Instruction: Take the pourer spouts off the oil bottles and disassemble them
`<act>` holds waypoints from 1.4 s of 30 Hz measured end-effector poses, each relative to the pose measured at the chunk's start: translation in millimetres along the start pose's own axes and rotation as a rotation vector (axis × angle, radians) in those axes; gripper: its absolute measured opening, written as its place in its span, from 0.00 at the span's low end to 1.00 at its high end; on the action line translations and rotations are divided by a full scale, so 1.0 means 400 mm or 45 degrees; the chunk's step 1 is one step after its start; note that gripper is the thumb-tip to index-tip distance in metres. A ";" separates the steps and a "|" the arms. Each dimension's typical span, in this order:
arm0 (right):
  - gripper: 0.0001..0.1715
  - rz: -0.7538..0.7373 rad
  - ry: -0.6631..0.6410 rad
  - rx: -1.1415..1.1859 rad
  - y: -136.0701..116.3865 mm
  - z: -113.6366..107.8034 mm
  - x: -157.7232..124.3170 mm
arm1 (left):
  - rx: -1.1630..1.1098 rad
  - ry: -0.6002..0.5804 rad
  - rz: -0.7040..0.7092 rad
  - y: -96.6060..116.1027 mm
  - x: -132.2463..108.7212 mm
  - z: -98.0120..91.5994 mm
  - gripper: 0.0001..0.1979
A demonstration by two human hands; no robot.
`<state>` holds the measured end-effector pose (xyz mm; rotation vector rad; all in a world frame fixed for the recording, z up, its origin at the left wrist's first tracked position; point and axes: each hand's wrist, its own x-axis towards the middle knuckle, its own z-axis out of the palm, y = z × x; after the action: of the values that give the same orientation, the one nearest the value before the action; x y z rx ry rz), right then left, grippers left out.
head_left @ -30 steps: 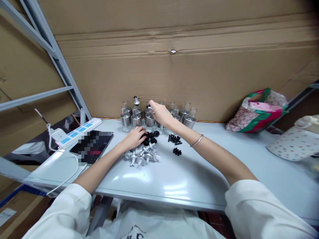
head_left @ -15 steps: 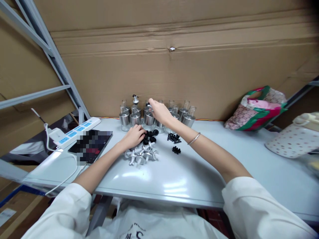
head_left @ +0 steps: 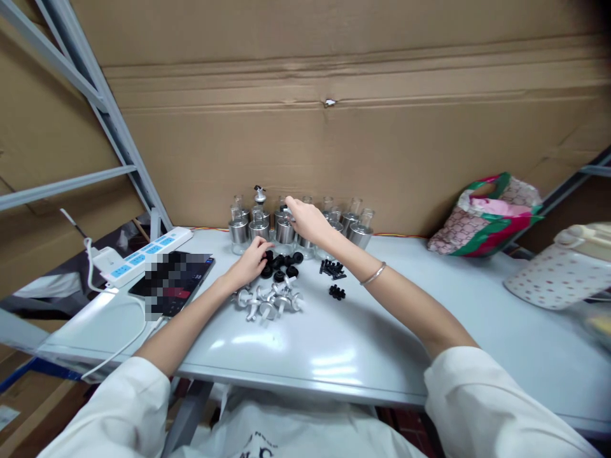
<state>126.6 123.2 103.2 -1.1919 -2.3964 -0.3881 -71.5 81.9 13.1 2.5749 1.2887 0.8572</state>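
Note:
My right hand [head_left: 308, 219] reaches over the row of glass bottles with metal sleeves and pinches a small silver and black pour spout [head_left: 287, 209] at the neck of a middle bottle [head_left: 285, 231]. My left hand [head_left: 249, 262] rests at the left edge of a pile of black rubber stoppers [head_left: 290, 260], fingers curled; anything inside them is hidden. Just in front lie several loose silver pour spouts [head_left: 268, 309]. One back bottle carries a silver spout with a black flap [head_left: 259, 194]; other bottle necks look bare.
Small black pieces lie in two groups, longer ones [head_left: 332, 269] and short ones [head_left: 337, 292]. To the left are a tablet [head_left: 186, 280], a power strip [head_left: 147, 257] and a white cable. A patterned bag [head_left: 484, 219] and a dotted container [head_left: 558, 270] stand right. Cardboard [head_left: 334, 146] walls the back.
My left hand has drawn back slightly left from the black stoppers, uncovering more of them. My right hand stays at the middle bottle. The view has shifted a little.

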 end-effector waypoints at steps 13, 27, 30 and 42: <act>0.15 -0.280 -0.400 0.319 -0.006 0.049 -0.109 | 0.046 -0.140 -0.093 0.016 -0.008 -0.013 0.13; 0.14 -0.326 -0.410 0.440 -0.020 0.099 -0.125 | 0.250 -0.214 0.040 0.047 -0.013 -0.024 0.14; 0.13 -0.333 -0.384 0.485 -0.012 0.109 -0.123 | 0.281 -0.250 0.082 0.046 -0.015 -0.024 0.11; 0.12 -0.270 -0.233 0.714 0.009 0.059 -0.113 | 0.309 -0.131 0.067 0.052 -0.010 -0.018 0.07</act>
<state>147.5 104.5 60.7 -0.7470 -2.5442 0.3339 -62.8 64.8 25.0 2.8067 1.3777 0.5998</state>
